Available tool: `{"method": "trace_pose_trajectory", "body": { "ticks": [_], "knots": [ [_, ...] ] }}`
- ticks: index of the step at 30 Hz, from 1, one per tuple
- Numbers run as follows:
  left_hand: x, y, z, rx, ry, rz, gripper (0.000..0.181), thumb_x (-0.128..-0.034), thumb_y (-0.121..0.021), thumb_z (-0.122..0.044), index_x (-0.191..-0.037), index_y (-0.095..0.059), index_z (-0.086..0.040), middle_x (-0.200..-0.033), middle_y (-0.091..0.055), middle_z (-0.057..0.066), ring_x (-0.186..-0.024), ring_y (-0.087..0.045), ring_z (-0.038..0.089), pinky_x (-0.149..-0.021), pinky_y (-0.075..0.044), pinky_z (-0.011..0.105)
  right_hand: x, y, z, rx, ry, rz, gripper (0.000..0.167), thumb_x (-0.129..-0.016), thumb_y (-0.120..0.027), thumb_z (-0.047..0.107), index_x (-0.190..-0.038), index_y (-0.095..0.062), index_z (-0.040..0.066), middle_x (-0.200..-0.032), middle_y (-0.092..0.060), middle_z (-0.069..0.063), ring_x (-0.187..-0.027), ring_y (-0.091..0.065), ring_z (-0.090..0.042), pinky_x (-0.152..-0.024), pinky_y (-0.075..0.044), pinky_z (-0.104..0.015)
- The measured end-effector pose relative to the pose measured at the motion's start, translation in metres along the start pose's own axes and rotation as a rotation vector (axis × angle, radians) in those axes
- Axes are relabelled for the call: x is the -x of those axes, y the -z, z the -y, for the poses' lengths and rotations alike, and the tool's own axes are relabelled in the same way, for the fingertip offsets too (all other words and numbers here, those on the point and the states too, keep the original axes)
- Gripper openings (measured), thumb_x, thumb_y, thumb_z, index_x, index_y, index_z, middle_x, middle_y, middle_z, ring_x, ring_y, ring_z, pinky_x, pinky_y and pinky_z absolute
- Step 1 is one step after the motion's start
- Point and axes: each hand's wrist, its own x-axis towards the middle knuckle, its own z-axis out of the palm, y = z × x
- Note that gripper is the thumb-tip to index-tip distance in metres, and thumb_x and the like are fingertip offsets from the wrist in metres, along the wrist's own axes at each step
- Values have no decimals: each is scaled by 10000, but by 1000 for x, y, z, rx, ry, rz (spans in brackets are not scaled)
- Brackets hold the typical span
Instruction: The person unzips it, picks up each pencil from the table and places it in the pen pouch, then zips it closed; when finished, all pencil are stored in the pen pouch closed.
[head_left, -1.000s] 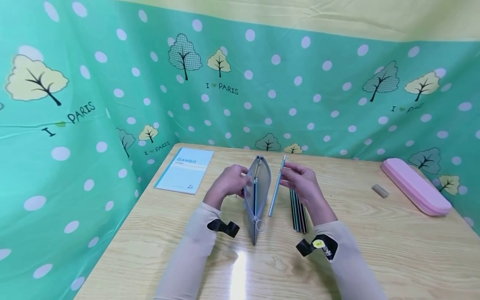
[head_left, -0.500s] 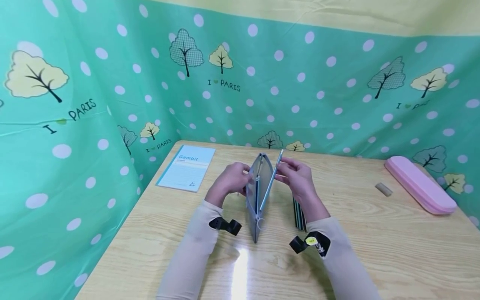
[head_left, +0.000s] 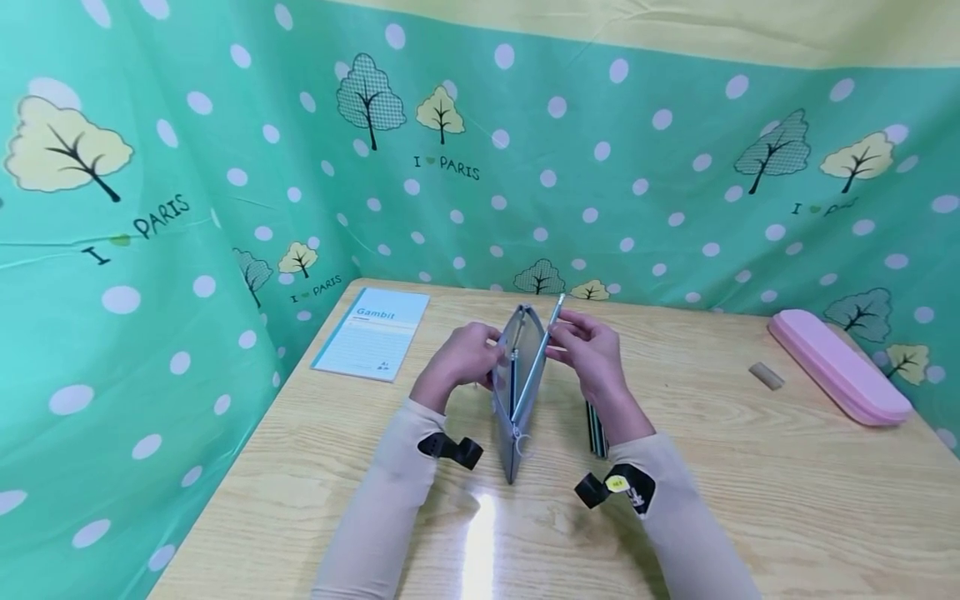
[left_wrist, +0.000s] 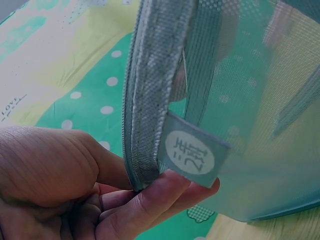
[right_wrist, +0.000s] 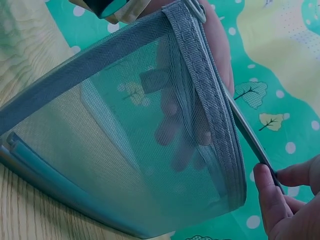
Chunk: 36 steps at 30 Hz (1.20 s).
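my right hand (head_left: pixel 591 354) pinched a light blue pencil (head_left: pixel 542 357) between thumb and fingertips, close to its upper end. that end poked up past my fingers, pointing away from me and a bit right; the lower end pointed back toward me, down into the mouth of the mesh pouch (right_wrist: pixel 112 145) just left of that hand. long axis slanted, not upright, roughly in line with the open zip. couldn't tell if the lower tip touched anything inside.

my left hand (head_left: pixel 467 357) pinched the pouch's zip edge on its other side, fingers by the small fabric label (left_wrist: pixel 197 150). pouch stood between my hands, mouth up and open, long axis running from me outward, narrow end nearest me. pencils inside (head_left: pixel 513 379) lay lengthwise the same way, right of my left fingers.

loose pencils (head_left: pixel 597 432) sat below my right hand, partly hidden by it, long axis near to far. notebook (head_left: pixel 372 335) beyond my left hand to the left; small brownish block (head_left: pixel 766 375) and pink case (head_left: pixel 840 367) well right of my right hand.
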Motion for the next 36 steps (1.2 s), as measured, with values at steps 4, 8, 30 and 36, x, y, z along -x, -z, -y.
{"method": "trace_pose_trajectory", "body": {
  "ticks": [4,8,30,36],
  "knots": [
    [0,-1,0,1,0,-1,348,-1039,-532,-39,-1362,-602,71,-1078,-742,209,-673,-748,226,-738,-665,419,2,-1,0,16,0,10,404,-1017,-613,21,-1413,-561,-41,-1064,-652,-65,-841,-708,-81,-806,-639,-240],
    [-1,0,1,7,4,2,366,-1041,-518,-35,-1385,-583,72,-1113,-741,219,-676,-748,232,-758,-662,439,4,-2,0,41,11,32,406,-1016,-612,17,-1413,-562,-51,-1074,-651,-84,-853,-700,-89,-793,-641,-239],
    [2,1,-1,16,-16,-3,344,-1050,-506,-44,-1358,-595,80,-1085,-758,209,-690,-762,257,-732,-664,440,11,-2,11,123,86,97,382,-1000,-601,-3,-1364,-579,-116,-1086,-627,-172,-826,-692,-152,-772,-651,-264],
    [2,-1,-1,26,-17,11,350,-1040,-514,-13,-1367,-586,89,-1095,-751,223,-707,-763,251,-753,-663,442,7,27,22,98,63,88,411,-1050,-584,92,-1408,-536,-103,-1093,-628,-89,-859,-700,-123,-819,-637,-240]
  ]
}}
